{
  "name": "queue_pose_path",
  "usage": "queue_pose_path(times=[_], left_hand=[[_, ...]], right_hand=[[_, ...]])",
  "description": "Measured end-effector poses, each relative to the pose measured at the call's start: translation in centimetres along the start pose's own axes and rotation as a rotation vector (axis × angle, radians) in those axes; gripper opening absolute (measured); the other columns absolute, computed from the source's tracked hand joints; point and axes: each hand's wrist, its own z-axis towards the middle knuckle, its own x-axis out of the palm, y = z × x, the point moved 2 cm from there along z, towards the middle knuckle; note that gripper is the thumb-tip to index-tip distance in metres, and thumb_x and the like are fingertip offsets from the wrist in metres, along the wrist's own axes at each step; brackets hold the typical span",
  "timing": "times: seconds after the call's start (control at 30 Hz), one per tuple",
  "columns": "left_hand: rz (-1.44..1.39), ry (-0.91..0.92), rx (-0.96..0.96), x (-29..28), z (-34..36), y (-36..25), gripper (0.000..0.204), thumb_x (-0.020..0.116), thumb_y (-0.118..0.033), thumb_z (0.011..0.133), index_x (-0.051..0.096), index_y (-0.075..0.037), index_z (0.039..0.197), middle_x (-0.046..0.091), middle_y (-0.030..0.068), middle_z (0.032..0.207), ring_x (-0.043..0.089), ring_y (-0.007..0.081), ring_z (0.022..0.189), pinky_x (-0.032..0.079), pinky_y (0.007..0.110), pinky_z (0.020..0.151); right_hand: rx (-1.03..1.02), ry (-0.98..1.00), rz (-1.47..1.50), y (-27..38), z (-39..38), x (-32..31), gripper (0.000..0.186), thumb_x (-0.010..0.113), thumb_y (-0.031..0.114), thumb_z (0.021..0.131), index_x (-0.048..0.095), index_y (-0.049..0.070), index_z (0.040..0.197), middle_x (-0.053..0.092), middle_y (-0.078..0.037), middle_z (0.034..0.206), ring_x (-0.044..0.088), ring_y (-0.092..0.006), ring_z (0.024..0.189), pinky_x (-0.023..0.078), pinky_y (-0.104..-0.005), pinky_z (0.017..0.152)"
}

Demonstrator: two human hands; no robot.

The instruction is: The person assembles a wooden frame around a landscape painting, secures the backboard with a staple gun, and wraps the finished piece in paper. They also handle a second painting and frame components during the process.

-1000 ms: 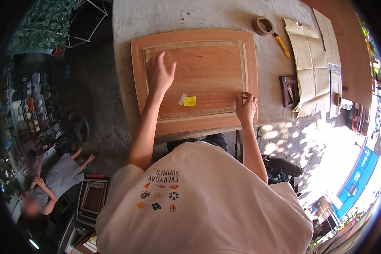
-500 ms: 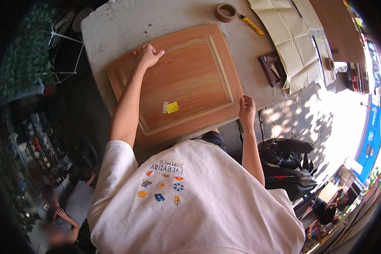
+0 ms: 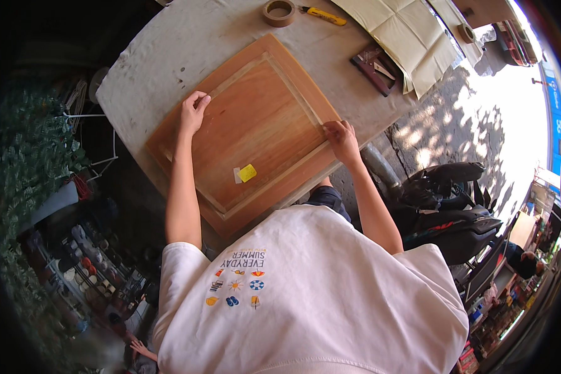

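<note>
A reddish-brown wooden panel [image 3: 255,118] with a raised frame and a pale inner border lies flat on a cloth-covered table [image 3: 149,68]. Stuck near its close side is a yellow note [image 3: 247,172] beside a small white scrap [image 3: 237,176]. My left hand [image 3: 194,113] is at the panel's far left edge, fingers curled in toward the thumb. Over the right edge, my right hand [image 3: 343,141] has its fingertips pressed together by the pale border. Whatever either hand pinches, if anything, is too small to make out.
Beyond the panel lie a brown tape roll [image 3: 279,12] and a yellow utility knife [image 3: 326,15]. A dark red open-framed tool [image 3: 374,67] rests beside folded beige paper [image 3: 405,37]. A black motorbike [image 3: 449,212] stands close on the right.
My view has turned, so table and panel appear rotated together. My left hand's spread fingers have curled in at the edge. My right hand has come in over the panel's right side.
</note>
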Motion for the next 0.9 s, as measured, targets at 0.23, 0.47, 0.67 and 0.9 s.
queue_pose_path(times=[0.23, 0.47, 0.67, 0.9], left_hand=[[0.073, 0.042, -0.053, -0.2, 0.3, 0.4, 0.025, 0.066, -0.024, 0.096, 0.062, 0.0, 0.088, 0.05, -0.0011, 0.067, 0.043, 0.0081, 0.064, 0.039, 0.027, 0.06], [0.1, -0.097, -0.033, 0.9, -1.2, 1.1, 0.03, 0.067, -0.031, 0.095, 0.066, -0.001, 0.096, 0.061, 0.0053, 0.071, 0.054, 0.0147, 0.064, 0.046, 0.03, 0.063], [0.602, -0.358, 0.193, 2.4, -4.0, 0.1, 0.031, 0.07, -0.024, 0.087, 0.069, -0.008, 0.113, 0.055, 0.0145, 0.107, 0.051, 0.0337, 0.105, 0.044, 0.045, 0.091], [0.588, -0.328, 0.135, 6.1, -7.8, -1.7, 0.05, 0.057, -0.021, 0.095, 0.049, -0.004, 0.141, 0.051, 0.0179, 0.138, 0.046, 0.0349, 0.127, 0.037, 0.046, 0.108]], right_hand=[[-0.05, 0.034, -0.043, 1.1, -0.1, 0.0, 0.034, 0.074, 0.016, 0.079, 0.066, 0.013, 0.112, 0.06, -0.012, 0.107, 0.054, -0.0344, 0.106, 0.046, -0.0444, 0.093], [-0.094, 0.023, -0.097, 1.5, -0.5, 0.1, 0.041, 0.076, 0.016, 0.077, 0.063, 0.015, 0.116, 0.057, -0.011, 0.11, 0.052, -0.0355, 0.107, 0.046, -0.0455, 0.093], [-0.109, 0.026, -0.147, 1.5, -0.5, 0.5, 0.041, 0.075, 0.016, 0.078, 0.062, 0.015, 0.117, 0.057, -0.012, 0.11, 0.052, -0.0355, 0.108, 0.045, -0.0454, 0.093], [-0.173, 0.076, -0.223, 2.5, -0.1, 0.4, 0.046, 0.073, 0.017, 0.081, 0.058, 0.015, 0.125, 0.055, -0.013, 0.115, 0.052, -0.0359, 0.11, 0.043, -0.0466, 0.095]])
